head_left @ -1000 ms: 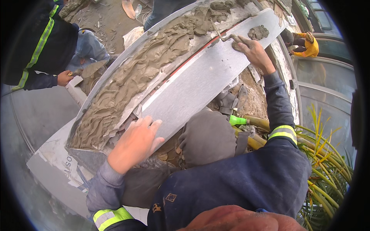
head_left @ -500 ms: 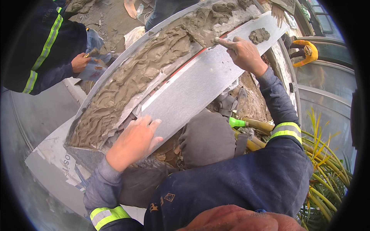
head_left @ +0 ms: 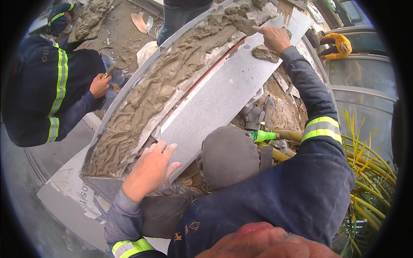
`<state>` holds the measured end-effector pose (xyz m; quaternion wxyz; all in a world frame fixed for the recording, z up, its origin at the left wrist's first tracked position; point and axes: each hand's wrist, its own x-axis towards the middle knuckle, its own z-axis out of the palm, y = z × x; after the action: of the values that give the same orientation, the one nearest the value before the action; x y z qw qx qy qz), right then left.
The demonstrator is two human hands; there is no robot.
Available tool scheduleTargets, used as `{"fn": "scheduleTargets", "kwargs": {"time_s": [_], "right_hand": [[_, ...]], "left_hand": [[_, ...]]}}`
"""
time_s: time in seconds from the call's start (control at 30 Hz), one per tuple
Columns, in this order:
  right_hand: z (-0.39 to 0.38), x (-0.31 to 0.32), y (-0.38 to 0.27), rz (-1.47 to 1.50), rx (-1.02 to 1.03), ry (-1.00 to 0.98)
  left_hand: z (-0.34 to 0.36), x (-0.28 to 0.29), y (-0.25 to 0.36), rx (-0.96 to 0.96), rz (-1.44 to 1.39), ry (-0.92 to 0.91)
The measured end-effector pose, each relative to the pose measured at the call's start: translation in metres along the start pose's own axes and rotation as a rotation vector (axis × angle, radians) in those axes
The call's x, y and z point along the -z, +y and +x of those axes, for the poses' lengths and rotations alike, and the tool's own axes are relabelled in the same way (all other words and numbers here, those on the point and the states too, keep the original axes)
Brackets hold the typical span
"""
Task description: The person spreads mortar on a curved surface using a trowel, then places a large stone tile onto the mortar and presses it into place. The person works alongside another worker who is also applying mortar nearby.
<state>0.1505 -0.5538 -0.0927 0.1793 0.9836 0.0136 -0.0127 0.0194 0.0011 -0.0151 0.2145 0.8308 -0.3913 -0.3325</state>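
Grey slab [head_left: 215, 99]: my left hand [head_left: 149, 171] spreads open, empty, by its near end; right hand [head_left: 276, 39] half-curls, hold unclear, by its far end; I'd level mortar [head_left: 140, 118] evenly.

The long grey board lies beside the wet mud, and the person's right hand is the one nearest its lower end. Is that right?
Not quite: the head view shows the left hand nearest the lower end of the long grey board, with the right hand near the upper end. The board does lie beside the wet mud.
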Motion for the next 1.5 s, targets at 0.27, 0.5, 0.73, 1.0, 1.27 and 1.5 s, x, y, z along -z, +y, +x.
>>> {"fn": "scheduleTargets", "kwargs": {"time_s": [0.27,0.5,0.73,1.0,1.27,1.5], "right_hand": [[0.023,-0.023,0.020,0.706,-0.209,-0.374],[-0.034,0.041,-0.079,0.750,0.083,-0.357],[-0.063,0.085,-0.116,0.763,0.256,-0.423],[-0.038,0.097,-0.076,0.372,0.316,-0.065],[-0.008,0.060,-0.086,0.064,0.214,0.093],[0.028,0.072,-0.037,0.085,-0.055,-0.078]], "left_hand": [[-0.006,-0.003,0.006,0.018,0.026,0.045],[0.009,-0.003,0.011,-0.021,0.030,0.034],[0.013,-0.001,0.012,-0.024,0.036,0.021],[0.006,-0.002,0.007,0.016,0.027,0.005],[0.009,-0.001,0.007,0.002,0.040,0.021],[0.003,-0.004,0.004,-0.008,0.010,0.052]]}}
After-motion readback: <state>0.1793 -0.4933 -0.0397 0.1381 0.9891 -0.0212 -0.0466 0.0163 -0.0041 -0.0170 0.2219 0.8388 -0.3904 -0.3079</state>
